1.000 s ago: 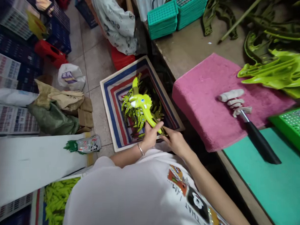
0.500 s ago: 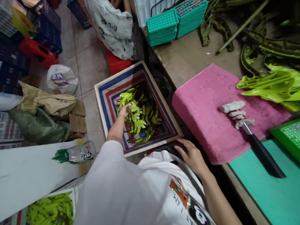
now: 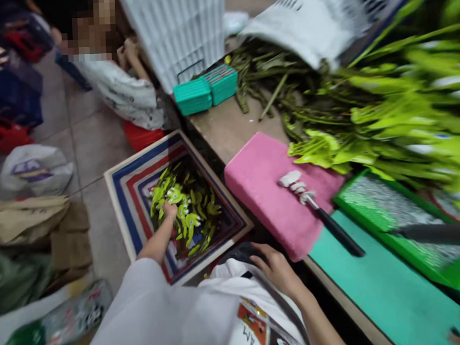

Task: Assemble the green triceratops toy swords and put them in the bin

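Tiled floor [image 3: 91,128] lies to our left, and a bench [image 3: 221,137] runs along our right. Between them sits one striped box [image 3: 123,192] with yellow-green pieces [image 3: 192,223] heaped inside. Our left hand [image 3: 170,210] reaches into the heap, but whether it grips anything we cannot tell; our right hand [image 3: 274,264] rests at our lap, fingers loosely spread, apparently holding nothing. Because the pieces overlap, pulling one could drag its neighbours loose. Counting, we find one pink block [image 3: 258,166], two teal stacks [image 3: 192,98], one black-handled tool [image 3: 337,234] lying across the block, and too many pieces to number.
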`<state>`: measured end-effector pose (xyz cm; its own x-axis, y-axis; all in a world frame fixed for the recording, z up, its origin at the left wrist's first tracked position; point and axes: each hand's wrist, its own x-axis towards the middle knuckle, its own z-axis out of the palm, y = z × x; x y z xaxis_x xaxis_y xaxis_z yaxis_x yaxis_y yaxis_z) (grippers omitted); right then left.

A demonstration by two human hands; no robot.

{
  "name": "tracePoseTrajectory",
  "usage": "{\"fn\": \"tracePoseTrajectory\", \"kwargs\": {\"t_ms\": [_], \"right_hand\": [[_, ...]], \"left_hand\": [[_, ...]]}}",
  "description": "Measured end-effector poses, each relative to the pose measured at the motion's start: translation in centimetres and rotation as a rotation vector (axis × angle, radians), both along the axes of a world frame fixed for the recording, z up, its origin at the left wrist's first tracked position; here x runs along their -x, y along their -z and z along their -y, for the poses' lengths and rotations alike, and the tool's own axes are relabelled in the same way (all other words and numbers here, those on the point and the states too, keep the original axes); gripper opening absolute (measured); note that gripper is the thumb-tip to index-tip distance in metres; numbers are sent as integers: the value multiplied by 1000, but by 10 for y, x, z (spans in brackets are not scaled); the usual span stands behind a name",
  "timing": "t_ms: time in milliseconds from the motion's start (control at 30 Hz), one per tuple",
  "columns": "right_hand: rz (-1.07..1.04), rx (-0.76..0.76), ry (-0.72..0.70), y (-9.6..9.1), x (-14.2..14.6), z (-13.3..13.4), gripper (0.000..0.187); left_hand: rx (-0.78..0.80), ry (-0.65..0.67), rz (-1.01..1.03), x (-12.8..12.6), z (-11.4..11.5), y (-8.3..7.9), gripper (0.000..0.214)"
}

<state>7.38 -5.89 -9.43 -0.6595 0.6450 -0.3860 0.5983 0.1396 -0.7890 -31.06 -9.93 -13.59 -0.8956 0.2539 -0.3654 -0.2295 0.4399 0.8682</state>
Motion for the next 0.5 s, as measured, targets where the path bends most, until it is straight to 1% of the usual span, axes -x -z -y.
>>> {"fn": "tracePoseTrajectory", "kwargs": {"t_ms": [67,100,167,233,300,333,367,400,433,500], "right_hand": [[-16,-2,-15,-18,1,-1,43],[-20,-5,-12,-28,0,-2,43],[-24,-8,12,-48,-8,-2,44],[-32,1,41,-65,-20,-1,45],[-42,10,74,-77,-34,1,46],[-42,14,93,-82,-42,3,47],[-38,14,115,-85,-50,5,48],[-30,12,141,-87,-57,8,49],[-18,12,168,-87,-65,11,50],[9,19,221,-86,-80,19,51]], "left_hand": [[-67,134,-192,-24,-38,-6,37],[-121,214,-289,-37,-60,-12,32],[-246,404,-455,-65,-110,-31,23],[-363,636,-571,-95,-166,-57,18],[-447,902,-634,-126,-224,-83,15],[-479,1076,-675,-141,-252,-95,17],[-472,1355,-816,-154,-278,-105,26],[-436,1514,-970,-165,-301,-114,36],[-379,1562,-1081,-173,-321,-120,42],[-328,1580,-1149,-183,-350,-128,45]]}}
